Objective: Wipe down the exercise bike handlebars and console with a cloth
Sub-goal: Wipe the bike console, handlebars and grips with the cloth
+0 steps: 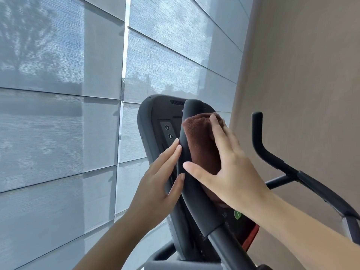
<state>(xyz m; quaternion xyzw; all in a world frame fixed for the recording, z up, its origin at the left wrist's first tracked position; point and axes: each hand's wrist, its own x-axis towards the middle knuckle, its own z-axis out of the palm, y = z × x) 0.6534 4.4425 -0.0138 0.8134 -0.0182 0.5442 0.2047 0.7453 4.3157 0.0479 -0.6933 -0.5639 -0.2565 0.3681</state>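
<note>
A brown cloth (200,141) is pressed flat against the black console (153,114) of the exercise bike by my right hand (228,168), whose fingers are spread over it. In front of the cloth runs the padded left handlebar (190,184), curving up to a rounded tip. My left hand (161,182) rests with straight fingers on the left side of that handlebar, holding nothing. The right handlebar (259,139) stands apart at the right. Round number buttons (168,131) show on the console's left edge; most of its screen is hidden by the cloth and my hand.
Grey window blinds (58,114) fill the left and back. A beige wall (311,84) stands close on the right. A green button (237,214) and a red trim edge (253,236) show low on the console, under my right forearm.
</note>
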